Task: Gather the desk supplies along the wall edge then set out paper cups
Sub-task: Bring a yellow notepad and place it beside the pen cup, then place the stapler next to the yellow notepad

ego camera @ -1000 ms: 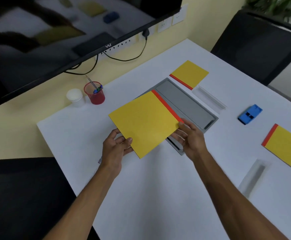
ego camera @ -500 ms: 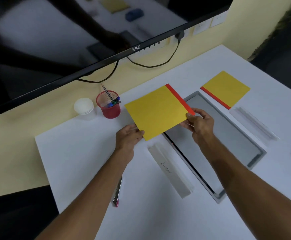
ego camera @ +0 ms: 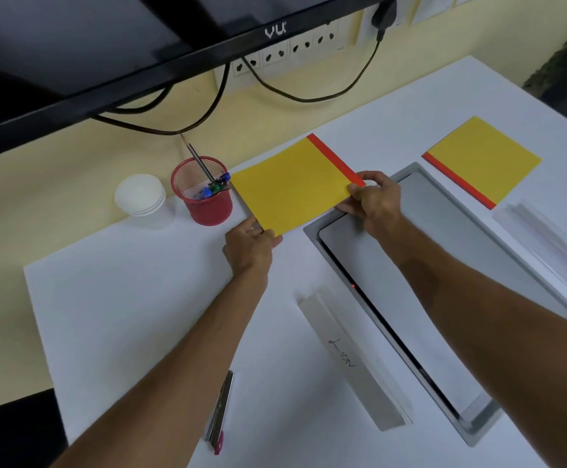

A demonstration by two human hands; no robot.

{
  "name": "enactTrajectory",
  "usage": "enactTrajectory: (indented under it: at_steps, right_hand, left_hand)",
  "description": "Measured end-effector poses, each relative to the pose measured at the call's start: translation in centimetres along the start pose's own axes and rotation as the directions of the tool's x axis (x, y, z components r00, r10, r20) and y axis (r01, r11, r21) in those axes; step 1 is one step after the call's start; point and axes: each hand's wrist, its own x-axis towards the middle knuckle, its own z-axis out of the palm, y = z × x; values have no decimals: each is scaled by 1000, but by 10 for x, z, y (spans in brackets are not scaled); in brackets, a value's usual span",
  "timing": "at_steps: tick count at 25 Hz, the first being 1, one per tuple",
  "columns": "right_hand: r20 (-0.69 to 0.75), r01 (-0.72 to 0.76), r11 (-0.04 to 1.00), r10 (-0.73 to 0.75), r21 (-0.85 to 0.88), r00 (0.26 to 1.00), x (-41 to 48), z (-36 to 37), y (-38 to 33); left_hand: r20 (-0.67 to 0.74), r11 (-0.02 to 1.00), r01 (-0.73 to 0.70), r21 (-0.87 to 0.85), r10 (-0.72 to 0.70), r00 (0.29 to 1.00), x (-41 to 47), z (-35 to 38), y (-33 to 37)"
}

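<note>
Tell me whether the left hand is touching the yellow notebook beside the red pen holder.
Touching. The head view shows the left hand gripping the near corner of the yellow notebook, fingers against its edge with no gap.

Left hand (ego camera: pixel 246 244) and right hand (ego camera: pixel 375 201) moved yellow pad (ego camera: pixel 292 187) beside pen cup (ego camera: pixel 208 206).

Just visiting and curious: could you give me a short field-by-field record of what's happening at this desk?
Held item: yellow pad, red strip along one edge
Left hand: grips its near corner
Right hand: pinches the red-strip corner
Beside pad: red pen cup, then stacked paper cups, by the wall
Elsewhere: second yellow pad, pen
</note>
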Motion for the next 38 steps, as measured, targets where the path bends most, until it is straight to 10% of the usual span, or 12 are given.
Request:
enactTrajectory:
  at_steps: [15,20,27,32,38]
  right_hand:
    - [173,230,802,-160,-552,972,22,8,4]
    - [274,315,488,-156,-814,949,-5,1,-9]
    - [498,664,430,-442,-612,746,-145,-26,-2]
    - [747,732,461,-196,-502,635,-258,-16,59]
    - [921,915,108,23,-390,390,-278,12,116]
  left_hand:
    - [152,764,-282,581,238,959,13,-12,-2]
    - [219,787,-299,540,211,953,-5,-30,4]
    - [230,745,-440,501,376,898,-51,-116,-1]
    - [352,411,-499,763,384,854,-59,-174,-36]
    - [515,22,-556,831,349,783,-53,-189,-75]
